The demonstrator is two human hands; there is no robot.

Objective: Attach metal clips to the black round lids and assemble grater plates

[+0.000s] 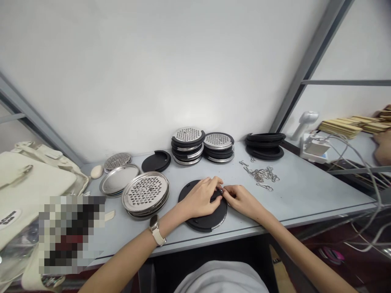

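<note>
A black round cover (210, 221) lies flat near the table's front edge, with a thin strip of metal showing along its lower right rim. My left hand (198, 198) reaches over this cover, its thumb and fingers closed at the right rim. Against the same rim, my right hand (242, 202) pinches a small metal snap hook (221, 190), mostly hidden by the fingertips. Whether the hook passes through the cover cannot be made out. Several loose snap hooks (265, 175) lie in a pile beyond my right hand.
Perforated metal grater discs (146, 190) and a plain metal disc (119, 179) are at left. Stacks of graters in black covers (187, 140) stand by the wall, with black covers (265, 152) farther right. A cream bag (36, 175) borders the left; white cables (366, 171) hang right.
</note>
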